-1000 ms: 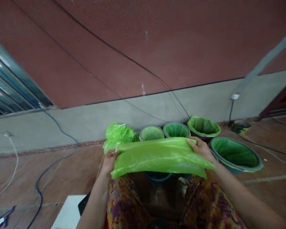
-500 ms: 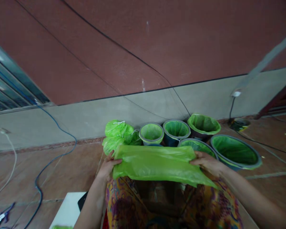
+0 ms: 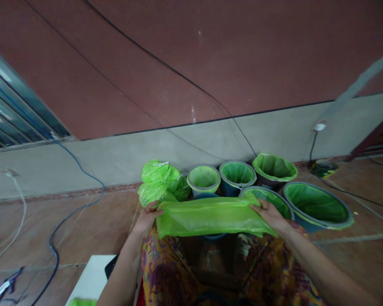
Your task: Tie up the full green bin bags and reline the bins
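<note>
White slab [image 3: 91, 274], below my left hand [image 3: 147, 216]: cut off. Blue bin [image 3: 214, 236], right of that hand: mostly hidden behind green plastic [image 3: 207, 216].

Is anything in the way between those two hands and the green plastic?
Nothing visible: the left hand and right hand directly hold opposite ends of the plastic. The bins behind it don't come between.

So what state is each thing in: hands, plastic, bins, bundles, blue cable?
Green plastic: spread out, held at both ends
Left hand: gripping one end
Right hand: gripping the other
Rightmost bin: upright, open, lined with green
Wall-side bins: open, lined with green
Green bundles: bulging, white ties showing
Blue cable: curving loosely over the floor
</note>
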`<state>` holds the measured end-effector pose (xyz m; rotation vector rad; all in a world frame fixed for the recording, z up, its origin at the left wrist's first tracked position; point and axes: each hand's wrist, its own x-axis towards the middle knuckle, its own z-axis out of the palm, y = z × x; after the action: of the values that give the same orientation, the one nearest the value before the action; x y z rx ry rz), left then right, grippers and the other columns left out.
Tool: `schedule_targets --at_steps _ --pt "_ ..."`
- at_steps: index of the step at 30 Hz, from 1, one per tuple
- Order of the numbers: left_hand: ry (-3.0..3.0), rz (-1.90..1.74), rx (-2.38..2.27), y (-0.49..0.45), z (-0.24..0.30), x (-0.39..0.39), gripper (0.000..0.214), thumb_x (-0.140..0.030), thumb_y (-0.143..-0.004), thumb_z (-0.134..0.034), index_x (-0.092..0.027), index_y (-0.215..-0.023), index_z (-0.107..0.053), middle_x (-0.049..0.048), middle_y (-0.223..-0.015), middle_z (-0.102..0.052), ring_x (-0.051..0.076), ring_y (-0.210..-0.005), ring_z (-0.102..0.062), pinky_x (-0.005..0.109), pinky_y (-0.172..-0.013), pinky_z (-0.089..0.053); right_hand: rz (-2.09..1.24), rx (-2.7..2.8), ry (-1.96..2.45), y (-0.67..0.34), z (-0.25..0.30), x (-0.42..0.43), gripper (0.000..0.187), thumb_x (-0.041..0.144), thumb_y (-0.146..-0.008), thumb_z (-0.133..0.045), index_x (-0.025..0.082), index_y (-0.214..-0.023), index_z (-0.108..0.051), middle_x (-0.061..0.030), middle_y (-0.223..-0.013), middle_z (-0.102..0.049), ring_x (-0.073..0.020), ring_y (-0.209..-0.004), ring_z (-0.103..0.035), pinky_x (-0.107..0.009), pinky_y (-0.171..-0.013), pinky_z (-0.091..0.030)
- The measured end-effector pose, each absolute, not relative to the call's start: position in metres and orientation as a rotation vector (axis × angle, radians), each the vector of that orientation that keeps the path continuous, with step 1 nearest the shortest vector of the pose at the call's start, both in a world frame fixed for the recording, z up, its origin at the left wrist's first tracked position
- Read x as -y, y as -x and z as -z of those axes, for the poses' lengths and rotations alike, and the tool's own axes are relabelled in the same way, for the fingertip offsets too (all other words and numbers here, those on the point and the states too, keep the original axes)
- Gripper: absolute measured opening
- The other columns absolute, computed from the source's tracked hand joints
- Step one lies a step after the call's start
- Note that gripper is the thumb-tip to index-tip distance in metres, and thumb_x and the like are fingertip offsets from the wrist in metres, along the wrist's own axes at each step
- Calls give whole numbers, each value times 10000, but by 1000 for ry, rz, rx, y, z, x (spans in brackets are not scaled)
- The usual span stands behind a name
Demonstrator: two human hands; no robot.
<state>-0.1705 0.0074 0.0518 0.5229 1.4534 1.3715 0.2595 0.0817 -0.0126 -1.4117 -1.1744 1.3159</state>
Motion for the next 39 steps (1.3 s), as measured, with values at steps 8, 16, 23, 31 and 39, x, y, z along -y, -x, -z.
schedule_targets --at_steps 8,16,23,31,39 --pt "-565 -1505 -1324 176 -60 -8 556 -121 -523 -812 -174 -1071 -729 104 -1185 -709 269 -1116 -647 354 -965 -502 -1548 1057 1217 -268 -24 -74 935 378 -722 -764 319 -1517 -275 -46 -1049 -754 -266 -837 -732 -382 -739 -586" --pt "-691 -1590 -1359 174 -65 -14 187 -206 -498 -793 -156 -675 -761 99 -1380 -590 323 -1305 -496 408 -1073 -417 -1532 1001 1058 -271 -41 -62 818 359 -765 -753 327 -1488 -371 -47 -1033 -762 -205 -765 -727 -325 -717 -569" --pt "-729 -1583 -1444 174 -70 -15 173 -262 -530 -784 -172 -676 -768 72 -1445 -532 321 -1322 -471 429 -1095 -389 -1434 1098 1098 -274 -35 -71 382 469 -659 -813 221 -946 -768 -76 -872 -770 -212 -720 -713 -312 -666 -567" --pt "-1066 -1400 -1438 186 -71 -11 330 -320 -594 -815 -170 -886 -783 120 -1432 -537 348 -1323 -472 462 -1055 -420 -1435 1244 1076 -278 -39 -73 533 519 -577 -851 230 -1013 -748 -100 -1017 -759 -253 -868 -719 -361 -798 -577" --pt "-1721 -1012 -1758 199 -71 -18 425 -284 -701 -678 -156 -1105 -715 131 -1545 -370 318 -1357 -450 448 -1096 -417 -1514 1422 1203 -286 -36 -82 721 426 -634 -816 223 -1292 -604 -82 -1129 -728 -250 -880 -719 -370 -762 -594"
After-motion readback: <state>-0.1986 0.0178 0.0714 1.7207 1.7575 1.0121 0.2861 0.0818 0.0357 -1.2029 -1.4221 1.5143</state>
